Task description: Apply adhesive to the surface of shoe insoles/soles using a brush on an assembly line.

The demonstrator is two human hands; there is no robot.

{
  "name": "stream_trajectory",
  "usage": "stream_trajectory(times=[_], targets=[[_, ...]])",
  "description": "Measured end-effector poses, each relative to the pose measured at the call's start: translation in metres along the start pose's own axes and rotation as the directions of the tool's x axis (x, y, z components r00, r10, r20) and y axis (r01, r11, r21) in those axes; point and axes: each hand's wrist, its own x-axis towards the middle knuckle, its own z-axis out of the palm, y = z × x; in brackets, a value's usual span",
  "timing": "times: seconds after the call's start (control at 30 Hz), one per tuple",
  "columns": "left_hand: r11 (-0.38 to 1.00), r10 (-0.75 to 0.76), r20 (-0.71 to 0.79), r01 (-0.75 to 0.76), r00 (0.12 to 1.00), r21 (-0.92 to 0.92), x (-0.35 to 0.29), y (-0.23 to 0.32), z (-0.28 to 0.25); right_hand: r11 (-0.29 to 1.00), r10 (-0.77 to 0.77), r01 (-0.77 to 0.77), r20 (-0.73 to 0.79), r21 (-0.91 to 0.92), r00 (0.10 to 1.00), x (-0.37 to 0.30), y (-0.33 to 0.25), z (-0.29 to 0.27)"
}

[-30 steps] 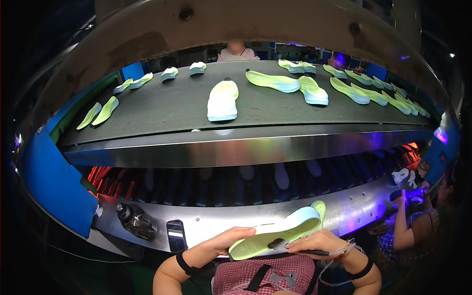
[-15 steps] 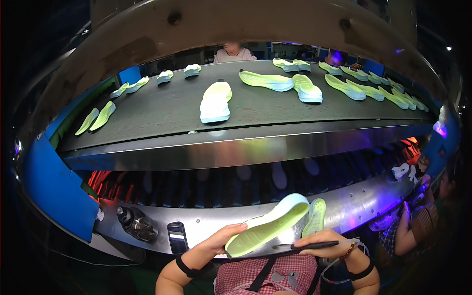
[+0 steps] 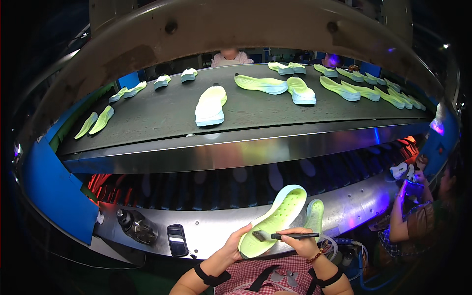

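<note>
Left hand (image 3: 235,244) fingers clasping green sole (image 3: 275,220), right hand (image 3: 304,242) fingers pinching brush (image 3: 285,236)

We cannot see the heel of the pale green sole (image 3: 275,220), covered by the left hand (image 3: 235,247). Our forearms are cut off at six o'clock. The second sole (image 3: 314,216) is partly hidden behind the right hand (image 3: 304,243), and the soles at two o'clock (image 3: 393,96) are too small to tell apart.

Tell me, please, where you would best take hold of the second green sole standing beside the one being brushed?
Probably by its rounded upper end, from above. The second green sole stands nearly upright against the steel ledge, its lower part hidden behind the right hand holding the brush, so only the top is free.
</note>
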Motion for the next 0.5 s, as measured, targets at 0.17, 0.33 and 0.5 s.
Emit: stream_trajectory(times=[0.17,0.33,0.5], targets=[[0.998,0.006,0.002,-0.006,1.000,-0.058,0.000,-0.003,-0.006,0.991,-0.086,0.056,-0.262,-0.119,0.961,0.014,0.005,-0.010],[0.999,0.053,-0.066,-0.053,0.996,0.000,0.004,-0.020,0.009,0.861,-0.444,0.233,-0.441,-0.453,0.780,0.036,0.029,-0.012],[0.997,0.077,-0.074,-0.075,0.994,0.032,0.007,-0.016,0.013,0.747,-0.462,0.267,-0.185,-0.609,0.867,0.019,0.008,0.027]])
